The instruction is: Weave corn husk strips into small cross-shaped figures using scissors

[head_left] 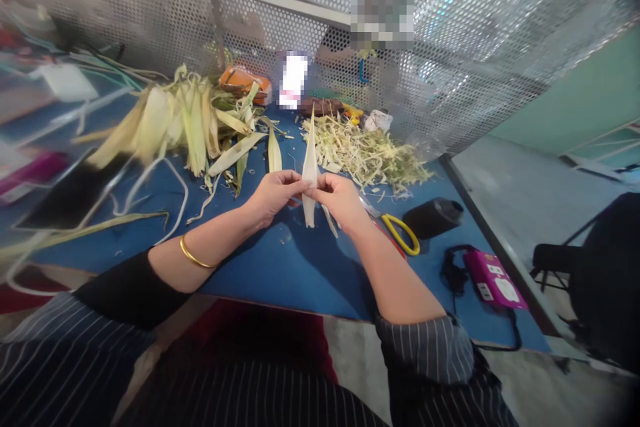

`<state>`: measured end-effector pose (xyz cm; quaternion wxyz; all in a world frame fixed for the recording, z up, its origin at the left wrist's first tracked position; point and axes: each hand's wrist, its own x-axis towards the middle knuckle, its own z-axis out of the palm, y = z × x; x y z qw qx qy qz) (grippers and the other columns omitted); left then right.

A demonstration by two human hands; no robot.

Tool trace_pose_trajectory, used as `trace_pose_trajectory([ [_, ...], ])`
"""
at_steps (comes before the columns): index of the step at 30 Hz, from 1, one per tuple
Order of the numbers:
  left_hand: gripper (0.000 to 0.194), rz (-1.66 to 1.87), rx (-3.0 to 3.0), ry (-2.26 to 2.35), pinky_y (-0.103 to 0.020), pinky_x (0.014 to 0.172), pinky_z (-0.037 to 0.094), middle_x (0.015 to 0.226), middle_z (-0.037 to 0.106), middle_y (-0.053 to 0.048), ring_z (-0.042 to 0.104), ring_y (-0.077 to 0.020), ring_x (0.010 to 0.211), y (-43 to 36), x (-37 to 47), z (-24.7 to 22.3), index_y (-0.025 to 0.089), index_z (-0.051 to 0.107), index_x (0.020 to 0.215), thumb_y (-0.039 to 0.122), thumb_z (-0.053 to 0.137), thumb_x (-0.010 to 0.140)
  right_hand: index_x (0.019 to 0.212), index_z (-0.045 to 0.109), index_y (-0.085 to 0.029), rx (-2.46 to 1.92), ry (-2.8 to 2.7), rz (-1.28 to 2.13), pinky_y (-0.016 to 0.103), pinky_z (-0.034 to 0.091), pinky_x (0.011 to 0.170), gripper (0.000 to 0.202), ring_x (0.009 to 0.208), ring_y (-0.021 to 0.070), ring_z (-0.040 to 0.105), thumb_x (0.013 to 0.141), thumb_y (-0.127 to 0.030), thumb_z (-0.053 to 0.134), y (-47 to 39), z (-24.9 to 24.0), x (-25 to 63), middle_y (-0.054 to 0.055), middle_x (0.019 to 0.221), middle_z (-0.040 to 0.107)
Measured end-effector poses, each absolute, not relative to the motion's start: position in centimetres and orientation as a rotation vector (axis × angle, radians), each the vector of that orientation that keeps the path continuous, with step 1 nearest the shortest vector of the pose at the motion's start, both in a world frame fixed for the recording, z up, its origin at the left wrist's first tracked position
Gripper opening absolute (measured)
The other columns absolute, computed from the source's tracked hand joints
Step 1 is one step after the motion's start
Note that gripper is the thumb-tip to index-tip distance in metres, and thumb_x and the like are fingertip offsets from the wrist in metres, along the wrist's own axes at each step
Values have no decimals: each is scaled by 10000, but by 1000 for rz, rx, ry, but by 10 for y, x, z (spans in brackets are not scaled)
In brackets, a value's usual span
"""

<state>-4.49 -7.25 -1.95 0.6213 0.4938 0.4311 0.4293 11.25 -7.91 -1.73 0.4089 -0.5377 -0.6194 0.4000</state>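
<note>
Both hands meet over the middle of the blue table [290,273], pinching one pale, pointed corn husk [310,153] between them. My left hand [275,197] is closed on its left edge, thumb and fingertips together. My right hand [341,200] grips the right edge at about the same height. The husk stands with its narrow tip pointing away and its cut lower end below the fingers. A thin pale strip [330,221] shows just beneath my right hand.
A heap of whole husks [193,120] lies at the left back, shredded pieces [370,153] at the right back. Yellow-handled scissors [401,235], a black thread cone [434,216] and a magenta box [495,279] are on the right. Perforated metal mesh [305,27] stands behind.
</note>
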Motion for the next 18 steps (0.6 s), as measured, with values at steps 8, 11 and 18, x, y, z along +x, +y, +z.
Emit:
trace_pose_trajectory([
  [8,182,989,1165,1021,-224,545,405,650,602,-23,514,-84,564,-71,-45,-21,159,614,656,314,666,736,693,618,-167,-1206,-1329,1321,255,381,598,220,589,87,491,644,-346,736,-78,-20,112,-21,643,581],
  [11,201,994,1163,1027,-222,537,403,637,600,-25,514,-86,555,-72,-43,-21,162,609,652,323,639,768,697,629,-165,-1167,-1273,1342,253,387,603,212,589,87,499,644,-338,740,-78,-23,109,-17,649,597],
  [18,205,1096,1219,1038,-221,540,416,632,592,-14,523,-91,558,-68,-39,-31,168,577,663,310,586,810,675,638,-165,-1149,-1164,1238,256,374,596,210,587,94,487,655,-348,740,-82,-28,97,-14,633,585],
])
